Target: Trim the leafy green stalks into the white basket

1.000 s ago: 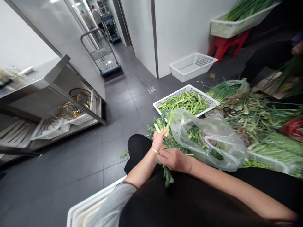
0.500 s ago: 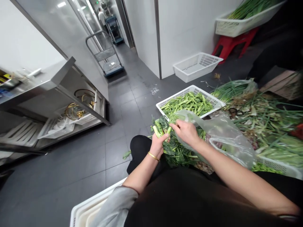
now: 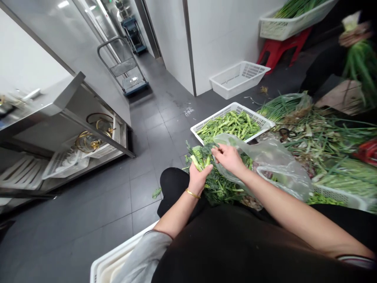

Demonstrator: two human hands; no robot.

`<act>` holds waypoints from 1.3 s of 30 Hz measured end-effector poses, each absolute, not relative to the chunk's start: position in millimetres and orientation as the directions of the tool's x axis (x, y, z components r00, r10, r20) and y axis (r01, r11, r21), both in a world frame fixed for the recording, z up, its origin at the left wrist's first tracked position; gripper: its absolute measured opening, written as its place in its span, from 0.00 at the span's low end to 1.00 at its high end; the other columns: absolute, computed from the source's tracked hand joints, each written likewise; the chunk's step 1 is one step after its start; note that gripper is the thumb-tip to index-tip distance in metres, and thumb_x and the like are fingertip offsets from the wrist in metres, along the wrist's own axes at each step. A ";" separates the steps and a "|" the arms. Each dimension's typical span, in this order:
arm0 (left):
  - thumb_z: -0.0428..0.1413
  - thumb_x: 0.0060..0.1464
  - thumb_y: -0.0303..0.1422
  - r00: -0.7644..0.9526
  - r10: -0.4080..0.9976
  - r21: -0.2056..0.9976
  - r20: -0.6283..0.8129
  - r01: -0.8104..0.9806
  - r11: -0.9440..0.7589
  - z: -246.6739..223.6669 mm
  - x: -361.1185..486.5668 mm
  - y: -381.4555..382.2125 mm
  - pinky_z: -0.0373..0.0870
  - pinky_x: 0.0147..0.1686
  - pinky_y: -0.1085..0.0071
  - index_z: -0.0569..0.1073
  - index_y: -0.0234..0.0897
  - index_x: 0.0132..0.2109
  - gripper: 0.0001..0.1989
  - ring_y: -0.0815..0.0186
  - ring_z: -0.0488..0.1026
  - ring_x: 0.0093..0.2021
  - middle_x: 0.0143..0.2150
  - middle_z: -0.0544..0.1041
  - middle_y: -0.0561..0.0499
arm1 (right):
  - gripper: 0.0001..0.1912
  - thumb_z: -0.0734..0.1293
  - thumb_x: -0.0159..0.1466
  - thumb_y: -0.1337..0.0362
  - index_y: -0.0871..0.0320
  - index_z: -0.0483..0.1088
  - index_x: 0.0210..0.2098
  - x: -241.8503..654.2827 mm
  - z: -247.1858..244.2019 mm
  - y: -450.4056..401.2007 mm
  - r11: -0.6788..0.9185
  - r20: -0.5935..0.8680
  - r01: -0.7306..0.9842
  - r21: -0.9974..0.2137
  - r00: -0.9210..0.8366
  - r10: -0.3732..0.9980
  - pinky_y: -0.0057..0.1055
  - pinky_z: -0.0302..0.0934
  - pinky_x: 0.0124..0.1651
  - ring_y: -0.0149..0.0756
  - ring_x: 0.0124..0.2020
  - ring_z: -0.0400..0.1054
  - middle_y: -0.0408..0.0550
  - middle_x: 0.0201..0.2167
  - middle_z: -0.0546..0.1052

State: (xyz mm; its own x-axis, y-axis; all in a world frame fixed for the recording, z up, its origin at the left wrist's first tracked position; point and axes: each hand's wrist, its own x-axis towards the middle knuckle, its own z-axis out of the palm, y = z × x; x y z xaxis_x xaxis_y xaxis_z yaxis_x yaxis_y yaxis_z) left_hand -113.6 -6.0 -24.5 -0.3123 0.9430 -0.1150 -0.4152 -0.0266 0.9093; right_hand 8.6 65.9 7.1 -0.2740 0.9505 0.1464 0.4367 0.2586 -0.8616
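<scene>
My left hand (image 3: 198,175), with a gold bangle at its wrist, is closed round a few leafy green stalks (image 3: 195,161) whose pale cut ends point up. My right hand (image 3: 228,157) is beside it, its fingers pinched on a dark leaf (image 3: 213,147) of these greens. Below both hands lies a heap of leafy greens (image 3: 222,189), partly under a clear plastic bag (image 3: 282,167). Just beyond stands a white basket (image 3: 266,126) with trimmed green stalks (image 3: 232,124) in it.
Spring onions and scraps (image 3: 321,137) cover the floor at right, where a co-worker's hand (image 3: 355,35) holds a bunch. A white basket (image 3: 226,89) stands by the wall near a red stool (image 3: 273,57). A trolley (image 3: 135,83) and a steel table (image 3: 67,94) are at left.
My right hand's fingers have shifted from a stalk to a leaf, slightly above where they were. A co-worker's hand with spring onions has come into view at upper right. The view has shifted slightly.
</scene>
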 end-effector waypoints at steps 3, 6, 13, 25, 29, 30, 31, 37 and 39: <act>0.67 0.37 0.37 -0.234 0.950 0.864 -0.208 -0.499 0.066 -18.7 -116.0 -4.2 0.61 0.27 0.74 0.69 0.33 0.34 0.19 0.73 0.64 0.24 0.25 0.69 0.54 | 0.18 0.60 0.62 0.53 0.56 0.62 0.20 11.1 -0.8 42.0 0.400 0.317 0.347 -0.848 -0.271 0.909 0.28 0.56 0.31 0.29 0.22 0.60 0.42 0.17 0.68; 0.65 0.39 0.40 -0.051 0.942 0.738 -0.331 -0.636 0.225 -10.8 -125.4 -3.8 0.58 0.24 0.75 0.69 0.32 0.32 0.18 0.74 0.62 0.22 0.22 0.65 0.55 | 0.18 0.62 0.60 0.51 0.56 0.66 0.21 22.0 -9.5 30.1 0.308 0.226 0.275 -0.911 -0.290 0.930 0.28 0.57 0.30 0.30 0.22 0.61 0.44 0.19 0.70; 0.64 0.39 0.40 0.106 0.943 0.728 -0.315 -0.610 0.312 -20.2 -118.3 -7.8 0.58 0.23 0.74 0.72 0.30 0.31 0.17 0.73 0.61 0.21 0.23 0.67 0.52 | 0.23 0.68 0.52 0.43 0.57 0.64 0.23 17.8 -0.3 62.5 -0.118 -0.116 0.019 -0.993 -0.392 0.913 0.25 0.54 0.22 0.27 0.16 0.60 0.40 0.14 0.68; 0.63 0.41 0.41 0.128 0.961 0.723 -0.245 -0.637 0.269 -21.2 -138.8 2.4 0.57 0.21 0.74 0.72 0.32 0.33 0.17 0.74 0.60 0.20 0.25 0.68 0.51 | 0.16 0.65 0.58 0.50 0.57 0.69 0.28 20.2 9.0 44.5 0.020 -0.059 0.167 -0.986 -0.454 0.889 0.27 0.58 0.25 0.30 0.19 0.64 0.42 0.17 0.72; 0.65 0.41 0.39 0.024 0.964 0.801 -0.263 -0.552 0.232 -23.6 -126.6 -0.4 0.58 0.21 0.74 0.71 0.32 0.31 0.16 0.74 0.63 0.19 0.23 0.69 0.52 | 0.18 0.65 0.59 0.50 0.56 0.61 0.22 12.3 7.2 54.7 0.146 0.016 0.288 -0.947 -0.411 0.912 0.27 0.55 0.24 0.30 0.18 0.61 0.42 0.15 0.69; 0.65 0.41 0.39 -0.029 0.959 0.805 -0.282 -0.551 0.221 -23.3 -123.4 -0.2 0.59 0.22 0.74 0.70 0.32 0.32 0.17 0.74 0.63 0.19 0.23 0.69 0.53 | 0.18 0.64 0.61 0.52 0.56 0.60 0.21 9.9 4.8 47.2 0.280 0.138 0.341 -0.897 -0.385 0.912 0.27 0.54 0.24 0.30 0.18 0.61 0.42 0.15 0.68; 0.65 0.41 0.39 -0.072 0.951 0.803 -0.300 -0.558 0.211 -22.7 -120.7 0.1 0.60 0.23 0.74 0.70 0.32 0.33 0.17 0.74 0.64 0.20 0.23 0.69 0.54 | 0.17 0.62 0.63 0.54 0.56 0.60 0.22 8.2 1.5 37.1 0.444 0.287 0.375 -0.814 -0.404 0.868 0.28 0.54 0.26 0.30 0.20 0.61 0.43 0.16 0.68; 0.63 0.46 0.39 -0.046 0.959 0.730 -0.281 -0.658 0.183 -16.8 -125.7 0.6 0.57 0.21 0.77 0.67 0.33 0.32 0.16 0.76 0.61 0.20 0.24 0.68 0.53 | 0.19 0.53 0.70 0.60 0.58 0.65 0.26 26.8 -6.9 -0.9 0.912 0.540 0.129 -0.389 -0.770 0.339 0.28 0.56 0.30 0.31 0.25 0.65 0.46 0.23 0.70; 0.61 0.48 0.41 0.082 0.949 0.681 -0.305 -0.677 0.278 -16.0 -133.5 0.3 0.53 0.19 0.78 0.66 0.33 0.30 0.16 0.76 0.58 0.19 0.20 0.62 0.56 | 0.19 0.55 0.70 0.59 0.58 0.66 0.25 41.8 3.7 8.4 0.859 0.450 0.162 -0.485 -0.797 0.404 0.27 0.57 0.30 0.31 0.25 0.66 0.46 0.23 0.71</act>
State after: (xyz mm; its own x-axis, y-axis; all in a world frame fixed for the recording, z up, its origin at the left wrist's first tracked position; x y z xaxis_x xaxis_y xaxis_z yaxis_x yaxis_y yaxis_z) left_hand -133.5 0.3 -16.0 0.0823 0.9487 -0.3052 -0.6773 0.2779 0.6812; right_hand 41.8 8.4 3.7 -0.7967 0.4039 0.4497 0.1619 0.8594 -0.4850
